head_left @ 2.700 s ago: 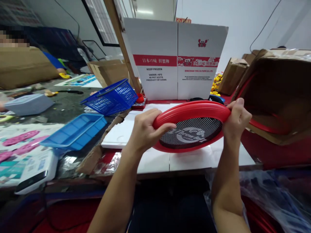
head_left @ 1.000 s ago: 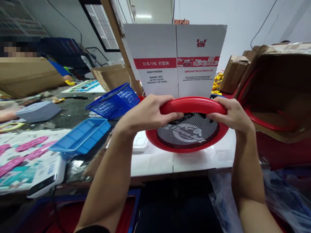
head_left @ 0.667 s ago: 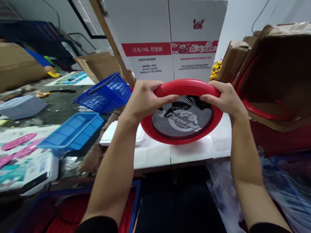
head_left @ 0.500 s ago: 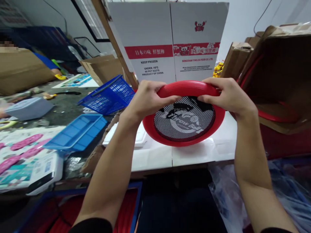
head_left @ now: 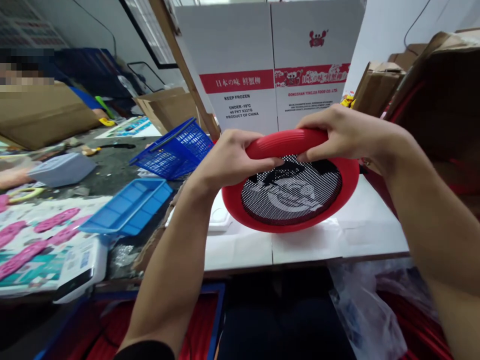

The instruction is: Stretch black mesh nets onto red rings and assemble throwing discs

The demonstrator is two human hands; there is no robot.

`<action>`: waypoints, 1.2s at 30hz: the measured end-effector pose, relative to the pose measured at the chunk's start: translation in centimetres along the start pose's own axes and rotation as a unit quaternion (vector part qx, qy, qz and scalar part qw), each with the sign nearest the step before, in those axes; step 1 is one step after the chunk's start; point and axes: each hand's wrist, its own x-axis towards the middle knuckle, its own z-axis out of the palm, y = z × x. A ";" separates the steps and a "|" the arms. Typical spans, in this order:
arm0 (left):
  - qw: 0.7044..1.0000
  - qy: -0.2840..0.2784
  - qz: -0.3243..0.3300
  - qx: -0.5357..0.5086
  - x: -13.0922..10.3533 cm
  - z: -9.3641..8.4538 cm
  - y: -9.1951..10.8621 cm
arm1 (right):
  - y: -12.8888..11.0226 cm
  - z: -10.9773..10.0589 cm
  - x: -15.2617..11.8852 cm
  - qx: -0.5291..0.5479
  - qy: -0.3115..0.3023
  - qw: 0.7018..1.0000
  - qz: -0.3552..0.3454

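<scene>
Between my two hands is a round red ring with a mesh centre point(head_left: 292, 200), raised and tilted above the white tabletop. The mesh is black and white, with a pale printed design. My left hand point(head_left: 240, 155) grips the upper left of the rim, its thumb lying over the edge of the mesh. On the upper right, my right hand point(head_left: 337, 132) pinches the same rim, with the thumb in front and the fingers over the top. The two thumb tips are close together. Most of my fingers behind the rim are hidden.
A printed white carton panel point(head_left: 240, 45) stands behind. To the left are a blue basket point(head_left: 176, 150), a blue tray point(head_left: 131, 207), a white scale point(head_left: 84, 265) and pink pieces point(head_left: 56, 220). An open cardboard box point(head_left: 435, 100) stands right; a blue-rimmed crate point(head_left: 221, 305) is below.
My right hand has slid left along the rim towards my left hand and risen slightly. The ring is tilted a little more, its right side higher. The view has shifted slightly.
</scene>
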 end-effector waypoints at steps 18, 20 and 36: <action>0.989 0.136 -0.030 0.047 -3.3 0.2 -3.0 | 10.0 19.9 -7.8 0.210 0.591 0.708 0.324; 0.984 0.167 -0.042 0.032 -4.1 0.7 -3.4 | 10.0 21.9 -7.9 0.214 0.600 0.697 0.330; 0.925 0.362 -0.111 -0.023 -11.5 5.8 -5.7 | 9.4 23.5 -7.5 0.208 0.608 0.688 0.336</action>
